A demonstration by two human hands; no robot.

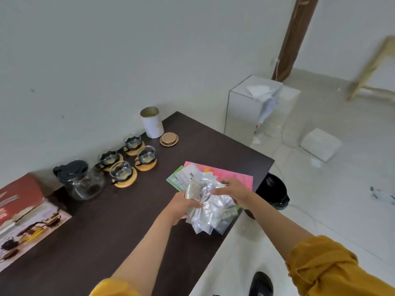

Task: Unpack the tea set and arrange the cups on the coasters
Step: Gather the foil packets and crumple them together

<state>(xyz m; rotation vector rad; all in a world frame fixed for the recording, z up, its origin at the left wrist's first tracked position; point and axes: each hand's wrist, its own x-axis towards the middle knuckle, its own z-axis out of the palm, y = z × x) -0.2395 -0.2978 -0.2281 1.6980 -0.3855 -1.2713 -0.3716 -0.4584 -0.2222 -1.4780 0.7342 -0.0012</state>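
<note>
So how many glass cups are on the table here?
4, each on a cork coaster beside the teapot: back, right, left, front. None appear hidden.

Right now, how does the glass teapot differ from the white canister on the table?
The teapot is clear glass; the canister is opaque white. The teapot carries its black lid; the canister is open, and a round lid lies beside it. The teapot is wide and rounded; the canister is a straight cylinder. The teapot stands left of the cups, the canister to their right, near the far corner. Both stand upright on the table, near the wall.
</note>
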